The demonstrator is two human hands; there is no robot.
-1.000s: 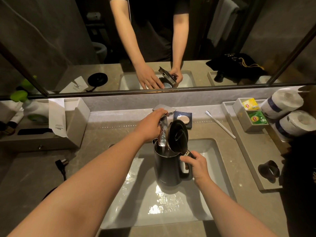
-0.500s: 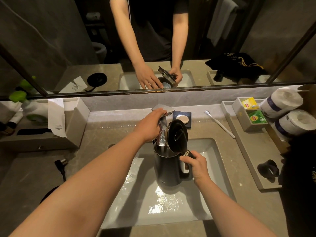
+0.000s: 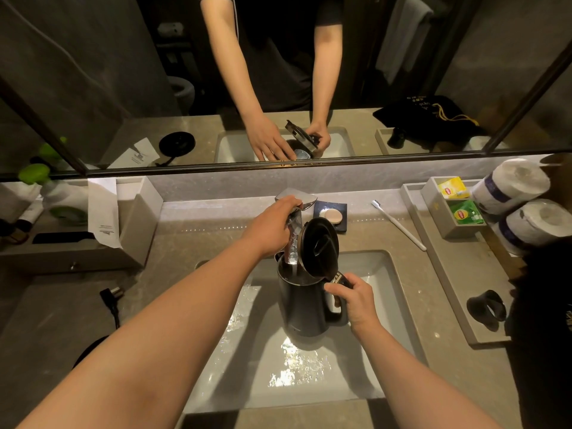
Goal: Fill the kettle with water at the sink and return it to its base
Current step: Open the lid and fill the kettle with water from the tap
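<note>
A dark kettle (image 3: 305, 306) stands upright in the white sink (image 3: 387, 308) with its round lid (image 3: 318, 247) flipped up. My right hand (image 3: 354, 300) grips the kettle's handle on its right side. A stream of water runs from the chrome faucet (image 3: 306, 199) down into the kettle's open mouth. My left hand (image 3: 272, 226) is closed over the faucet's lever. Part of the black kettle base (image 3: 89, 351) with its cord and plug (image 3: 111, 300) shows on the counter at the left, beside my left forearm.
A soap dish (image 3: 331, 215) and a toothbrush (image 3: 397, 224) lie behind the sink. On the right a grey tray (image 3: 442, 267) holds a tea-bag box (image 3: 455, 212), paper rolls (image 3: 510, 184) and a black object (image 3: 487, 309). A grey box (image 3: 136, 221) stands left.
Almost nothing has moved: both hands and the kettle keep their places while water keeps running into the kettle.
</note>
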